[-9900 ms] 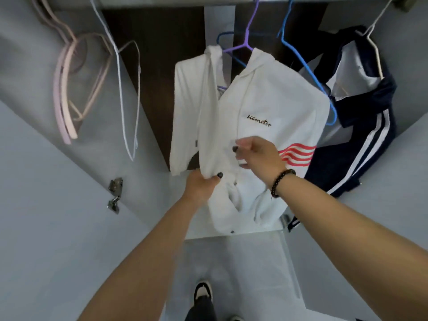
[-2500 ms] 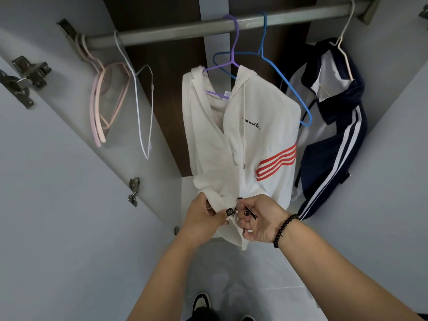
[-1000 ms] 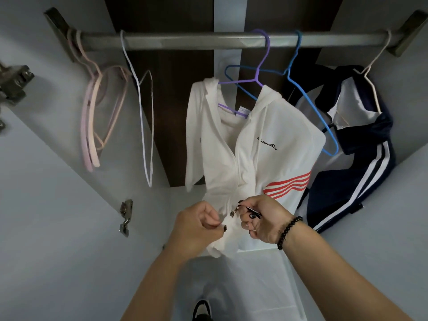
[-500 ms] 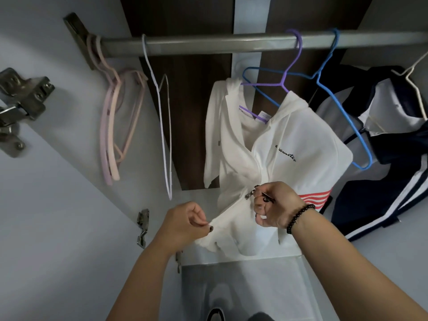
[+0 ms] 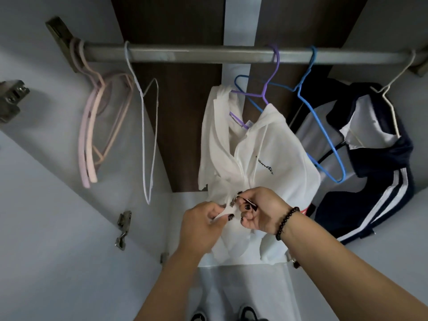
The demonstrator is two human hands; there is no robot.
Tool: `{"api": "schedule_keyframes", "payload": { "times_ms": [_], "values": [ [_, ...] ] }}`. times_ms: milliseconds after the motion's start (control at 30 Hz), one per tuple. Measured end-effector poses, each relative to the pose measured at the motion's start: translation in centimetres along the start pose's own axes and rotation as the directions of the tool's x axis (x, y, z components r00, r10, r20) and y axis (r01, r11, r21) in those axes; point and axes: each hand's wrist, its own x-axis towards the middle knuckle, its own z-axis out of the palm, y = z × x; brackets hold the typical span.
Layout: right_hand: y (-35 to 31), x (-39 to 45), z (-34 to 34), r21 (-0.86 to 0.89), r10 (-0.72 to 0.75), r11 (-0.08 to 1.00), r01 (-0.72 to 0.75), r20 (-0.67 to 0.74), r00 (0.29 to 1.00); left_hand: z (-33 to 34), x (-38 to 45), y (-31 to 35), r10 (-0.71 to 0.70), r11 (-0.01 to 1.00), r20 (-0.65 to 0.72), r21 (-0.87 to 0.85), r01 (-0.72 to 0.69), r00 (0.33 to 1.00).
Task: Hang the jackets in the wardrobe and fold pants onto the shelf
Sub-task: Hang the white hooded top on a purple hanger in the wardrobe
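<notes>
The soft, light white jacket (image 5: 273,163) hangs below the rail (image 5: 208,54); left hand (image 5: 203,224) pinches its hem, right hand (image 5: 261,212) pinches the zipper pull, the proper grip point.

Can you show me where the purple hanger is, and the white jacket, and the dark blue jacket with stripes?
purple hanger (image 5: 270,89): head view, on its neck below the hook.
white jacket (image 5: 284,163): head view, on the chest panel by the black lettering.
dark blue jacket (image 5: 361,200): head view, on the dark lower body beside the white stripes.
</notes>
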Motion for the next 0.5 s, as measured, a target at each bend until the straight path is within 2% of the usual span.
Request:
{"api": "schedule_keyframes", "payload": {
  "times_ms": [267,500],
  "values": [
    [-1.1,0.5,-0.9,0.093,-0.028,0.995,0.032,-0.039,0.999,-0.4,-1.4,-1.1,-0.148,0.988,-0.054,-0.049,0.145,0.988],
    [-2.0,0.7,-0.2,0.069,-0.05,0.996,0.052,-0.033,0.998,-1.5,-2.4,-2.8,-0.296,0.953,-0.038,-0.084,0.292,0.954]
  ]
}}
